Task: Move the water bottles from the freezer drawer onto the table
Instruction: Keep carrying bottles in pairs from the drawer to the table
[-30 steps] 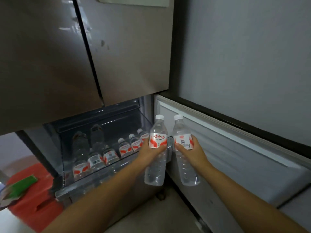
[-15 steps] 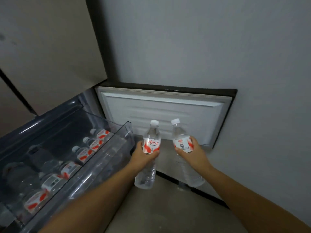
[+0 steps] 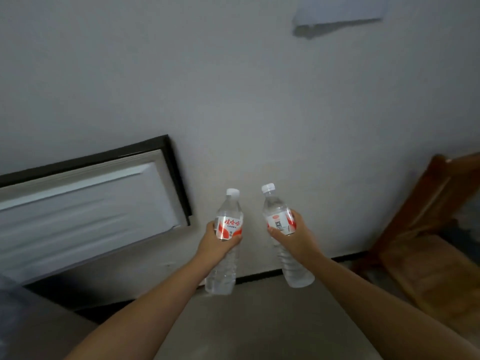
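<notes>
1. The left hand point(image 3: 217, 245) grips one water bottle point(image 3: 226, 245) round its label, low in the middle of the frame.
2. The right hand point(image 3: 294, 239) grips the other bottle point(image 3: 281, 229) — caps up, side by side, apart.
3. No table shows yet — a wooden chair point(image 3: 426, 245) sits at the right edge.
</notes>
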Action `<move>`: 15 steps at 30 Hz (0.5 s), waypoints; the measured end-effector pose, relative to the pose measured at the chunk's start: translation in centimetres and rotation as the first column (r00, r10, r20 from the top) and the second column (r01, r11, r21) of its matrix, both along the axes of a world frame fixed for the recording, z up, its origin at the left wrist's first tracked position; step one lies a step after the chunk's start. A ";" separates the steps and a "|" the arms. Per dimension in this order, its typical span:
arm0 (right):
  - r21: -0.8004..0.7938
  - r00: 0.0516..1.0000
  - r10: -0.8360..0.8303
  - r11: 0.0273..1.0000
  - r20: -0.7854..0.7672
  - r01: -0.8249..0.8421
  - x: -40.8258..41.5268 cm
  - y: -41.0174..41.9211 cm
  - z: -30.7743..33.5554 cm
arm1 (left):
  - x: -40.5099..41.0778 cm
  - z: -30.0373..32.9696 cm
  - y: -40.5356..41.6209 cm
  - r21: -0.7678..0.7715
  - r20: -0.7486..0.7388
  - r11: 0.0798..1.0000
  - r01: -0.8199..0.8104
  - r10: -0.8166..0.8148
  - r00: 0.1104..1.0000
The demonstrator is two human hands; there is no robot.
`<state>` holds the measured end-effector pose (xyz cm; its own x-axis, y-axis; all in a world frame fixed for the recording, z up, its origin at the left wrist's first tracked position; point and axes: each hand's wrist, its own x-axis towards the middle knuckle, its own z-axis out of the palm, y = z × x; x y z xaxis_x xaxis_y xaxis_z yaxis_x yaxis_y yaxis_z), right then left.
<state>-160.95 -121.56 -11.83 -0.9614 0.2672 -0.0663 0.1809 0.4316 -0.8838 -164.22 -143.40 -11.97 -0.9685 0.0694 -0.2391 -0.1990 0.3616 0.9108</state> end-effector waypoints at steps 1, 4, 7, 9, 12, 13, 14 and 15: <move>-0.005 1.000 -0.023 1.000 0.004 0.023 0.2 1.7 0.0 | -0.4 0.0 1.7 0.007 -0.001 1.000 0.017 -0.017 1.000; -0.029 0.991 -0.133 0.991 0.000 0.133 1.1 8.9 0.0 | -1.3 0.0 9.6 0.016 -0.011 0.992 0.123 -0.122 0.992; -0.035 0.968 -0.251 0.967 0.012 0.252 2.2 15.1 -0.3 | -1.6 0.1 16.9 0.017 -0.033 0.977 0.213 -0.213 0.977; -0.031 0.950 -0.311 0.950 0.031 0.312 2.9 18.1 -0.4 | -1.7 0.2 20.7 0.014 -0.050 0.962 0.272 -0.271 0.961; -0.034 0.918 -0.395 0.918 0.033 0.396 4.2 22.2 -0.7 | -1.8 0.2 26.0 -0.018 -0.045 0.930 0.367 -0.368 0.929; -0.045 0.903 -0.429 0.902 0.037 0.430 4.8 23.7 -0.8 | -1.9 0.1 27.9 -0.027 -0.041 0.914 0.405 -0.406 0.913; -0.052 0.887 -0.459 0.886 0.041 0.461 5.5 24.8 -0.9 | -1.9 -0.1 29.4 -0.037 -0.039 0.898 0.438 -0.439 0.898; -0.057 0.874 -0.484 0.872 0.047 0.486 6.2 25.7 -1.0 | -2.0 -0.2 30.8 -0.040 -0.033 0.883 0.467 -0.469 0.883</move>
<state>-154.77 -95.86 -12.85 -0.7091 0.6937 -0.1264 0.3797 0.2246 -0.8974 -166.21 -112.59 -12.22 -0.8340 0.5105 -0.2093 0.0375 0.4309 0.9016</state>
